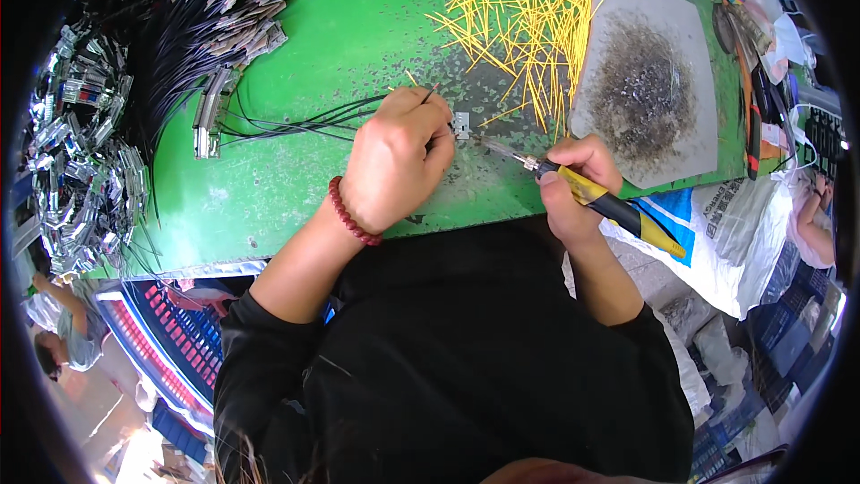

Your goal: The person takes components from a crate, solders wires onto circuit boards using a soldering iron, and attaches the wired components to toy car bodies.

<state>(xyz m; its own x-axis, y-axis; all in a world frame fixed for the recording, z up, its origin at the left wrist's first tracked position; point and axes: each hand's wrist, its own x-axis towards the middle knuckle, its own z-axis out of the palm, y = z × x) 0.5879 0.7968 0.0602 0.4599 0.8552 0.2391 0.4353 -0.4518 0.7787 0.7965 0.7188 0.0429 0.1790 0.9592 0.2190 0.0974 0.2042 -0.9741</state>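
Observation:
My left hand (399, 148) is closed in a pinch around the ends of several thin black wires (305, 119). Just beyond its fingertips lies a small silver metal connector (461, 124); the hand hides how the wires meet it. From the left, the wires run out of a silver metal housing (212, 115) on the green tabletop (340, 27). Held in my right hand (578, 184) is a soldering iron (618, 211) with a yellow and black handle. Its thin metal tip points left, close beside the connector.
Thin yellow tubes (537, 27) lie in a loose heap at the far side. Right of them is a grey board (587, 112) with dark burnt residue. Wired housings (85, 161) pile up at the left edge, below a bundle of black cables (193, 54). Other people sit nearby.

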